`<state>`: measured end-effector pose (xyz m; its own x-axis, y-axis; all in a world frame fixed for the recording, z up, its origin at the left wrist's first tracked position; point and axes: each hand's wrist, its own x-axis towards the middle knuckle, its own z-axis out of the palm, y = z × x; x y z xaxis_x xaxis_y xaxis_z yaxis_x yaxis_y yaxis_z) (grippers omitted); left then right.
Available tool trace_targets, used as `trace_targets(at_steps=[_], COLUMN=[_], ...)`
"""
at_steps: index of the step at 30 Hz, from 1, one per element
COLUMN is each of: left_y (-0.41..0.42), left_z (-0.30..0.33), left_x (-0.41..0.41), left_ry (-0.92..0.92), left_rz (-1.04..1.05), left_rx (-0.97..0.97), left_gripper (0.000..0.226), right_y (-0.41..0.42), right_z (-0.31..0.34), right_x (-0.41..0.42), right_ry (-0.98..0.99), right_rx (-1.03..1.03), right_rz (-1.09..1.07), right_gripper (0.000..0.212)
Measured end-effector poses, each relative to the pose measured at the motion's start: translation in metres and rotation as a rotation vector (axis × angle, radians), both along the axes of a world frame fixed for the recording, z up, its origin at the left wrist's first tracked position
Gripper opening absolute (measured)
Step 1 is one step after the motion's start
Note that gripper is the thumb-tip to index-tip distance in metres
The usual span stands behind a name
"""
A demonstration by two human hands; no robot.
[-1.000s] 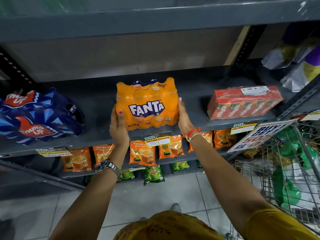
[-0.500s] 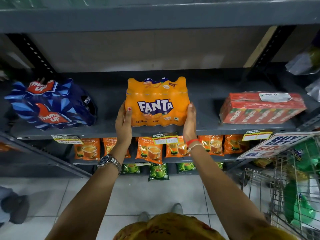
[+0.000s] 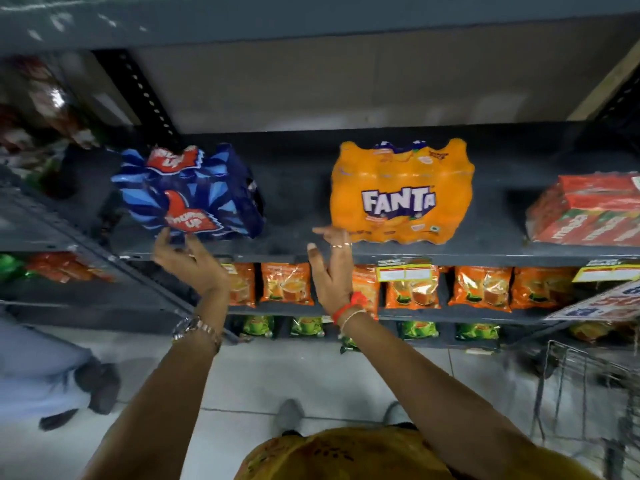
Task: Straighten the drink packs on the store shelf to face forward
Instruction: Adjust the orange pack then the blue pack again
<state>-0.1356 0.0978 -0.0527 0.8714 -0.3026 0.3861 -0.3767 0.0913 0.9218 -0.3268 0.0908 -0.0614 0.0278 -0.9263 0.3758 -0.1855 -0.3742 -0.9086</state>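
An orange Fanta pack stands on the grey shelf with its logo facing me. To its left a blue Thums Up pack lies turned at an angle. A red Maaza pack rests at the right edge. My left hand is open just below the blue pack's front, fingertips near or touching it. My right hand is open in the gap between the two packs, its fingers close to the Fanta pack's lower left corner and holding nothing.
Orange tea pouches hang on the shelf below, with green pouches lower down. A wire shopping cart stands at the right. Another person's legs and shoes are at the left on the tiled floor.
Both hands have let go of the Fanta pack and moved left toward the blue Thums Up pack. The view has swung left, so the packs sit further right in frame.
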Motion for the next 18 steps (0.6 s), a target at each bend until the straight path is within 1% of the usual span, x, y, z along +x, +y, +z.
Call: trace_targets(at_steps=[1, 3, 5, 6, 8, 10, 11, 14, 15, 18], left_y=[-0.009, -0.021, -0.035, -0.041, -0.050, -0.050, -0.050, -0.046, -0.046, -0.047], left_z=[0.003, 0.016, 0.029, 0.032, 0.034, 0.030, 0.026, 0.016, 0.017, 0.024], left_x=[0.012, 0.043, 0.083, 0.099, 0.124, 0.134, 0.143, 0.154, 0.157, 0.163], left_ry=[-0.011, 0.063, 0.210, 0.292, 0.427, 0.433, 0.418, 0.398, 0.397, 0.421], left_rz=[-0.020, -0.103, -0.207, -0.271, -0.407, -0.515, -0.543, -0.640, -0.658, -0.670], left_rx=[-0.028, -0.021, 0.034, 0.067, 0.123, 0.181, 0.189, 0.151, 0.135, 0.128], left_gripper=[0.039, 0.045, 0.053, 0.057, 0.060, 0.055, 0.048, 0.017, 0.013, 0.009], right_y=[-0.008, -0.023, -0.042, -0.052, -0.068, -0.076, -0.079, -0.080, -0.079, -0.075], right_z=[0.004, 0.014, 0.030, 0.035, 0.036, 0.033, 0.031, 0.031, 0.032, 0.030], right_x=[0.006, 0.030, 0.061, 0.072, 0.090, 0.104, 0.115, 0.131, 0.134, 0.145], right_ry=[-0.016, -0.107, -0.187, -0.199, -0.208, -0.251, -0.282, -0.380, -0.389, -0.420], right_rx=[0.061, 0.251, 0.430, 0.488, 0.537, 0.583, 0.583, 0.612, 0.625, 0.621], right_rz=[0.036, 0.097, 0.145, 0.163, 0.221, 0.298, 0.317, 0.304, 0.299, 0.263], right_gripper=[0.030, 0.037, 0.046, 0.050, 0.056, 0.060, 0.061, 0.065, 0.067, 0.076])
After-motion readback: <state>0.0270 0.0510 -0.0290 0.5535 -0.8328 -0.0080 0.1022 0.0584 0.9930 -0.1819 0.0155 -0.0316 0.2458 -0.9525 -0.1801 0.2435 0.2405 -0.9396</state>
